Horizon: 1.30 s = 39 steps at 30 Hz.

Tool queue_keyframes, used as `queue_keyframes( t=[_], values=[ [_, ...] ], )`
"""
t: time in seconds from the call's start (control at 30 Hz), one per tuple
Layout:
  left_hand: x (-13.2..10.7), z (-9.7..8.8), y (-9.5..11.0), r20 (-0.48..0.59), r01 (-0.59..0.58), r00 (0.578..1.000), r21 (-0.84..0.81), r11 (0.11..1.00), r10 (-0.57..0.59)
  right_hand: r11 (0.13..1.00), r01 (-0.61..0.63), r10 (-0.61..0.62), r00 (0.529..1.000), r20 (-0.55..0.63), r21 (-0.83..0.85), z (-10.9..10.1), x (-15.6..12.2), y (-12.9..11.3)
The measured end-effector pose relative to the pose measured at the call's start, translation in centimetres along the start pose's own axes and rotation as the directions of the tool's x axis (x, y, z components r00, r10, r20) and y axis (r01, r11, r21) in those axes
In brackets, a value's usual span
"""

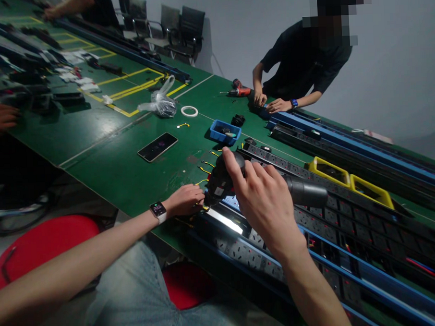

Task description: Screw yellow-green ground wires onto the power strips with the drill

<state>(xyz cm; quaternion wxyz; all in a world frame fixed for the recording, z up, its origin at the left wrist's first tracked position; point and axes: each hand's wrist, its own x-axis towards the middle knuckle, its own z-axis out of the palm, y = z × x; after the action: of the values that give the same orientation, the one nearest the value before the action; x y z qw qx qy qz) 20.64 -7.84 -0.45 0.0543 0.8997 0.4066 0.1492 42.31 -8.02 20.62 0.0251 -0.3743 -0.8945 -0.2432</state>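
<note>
My right hand (266, 201) is wrapped round a black cordless drill (307, 191), its head pointing down and left over the near end of the socket strips. My left hand (183, 201) is beside the drill's head, at the strips' end, fingers curled together; what they pinch is hidden. Near the fingertips, short yellow wires (204, 170) stick out from the strip ends. Long black socket strips (239, 253) with red marks lie side by side under and to the right of my hands. A shiny metal face (225, 219) shows just below the drill.
A phone (158, 147), blue bin (225, 133), tape roll (189, 111) and plastic bag (163, 100) lie on the green table (126, 179). Yellow trays (372, 192) rest on the strips. Across, a co-worker's hands (268, 103) handle a dark part near a red drill (240, 89).
</note>
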Motion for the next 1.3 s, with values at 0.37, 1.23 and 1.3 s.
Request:
queue_keyframes(
  t=[0.37, 1.23, 1.3],
  values=[
    [-0.14, 0.12, -0.08, 0.003, 0.000, 1.000, 0.011, 1.000, 0.000, 1.000, 0.001, -0.001, 1.000, -0.001, -0.008, 0.07, -0.02, 0.06],
    [0.09, 0.12, 0.01, -0.057, -0.016, 0.998, 0.026, 1.000, 0.017, 1.000, 0.003, -0.003, 1.000, -0.010, -0.016, -0.07, -0.11, 0.04],
    [0.10, 0.10, 0.03, -0.054, -0.015, 0.998, 0.026, 1.000, 0.017, 1.000, 0.014, -0.014, 1.000, -0.013, -0.006, -0.08, -0.18, 0.04]
  ],
)
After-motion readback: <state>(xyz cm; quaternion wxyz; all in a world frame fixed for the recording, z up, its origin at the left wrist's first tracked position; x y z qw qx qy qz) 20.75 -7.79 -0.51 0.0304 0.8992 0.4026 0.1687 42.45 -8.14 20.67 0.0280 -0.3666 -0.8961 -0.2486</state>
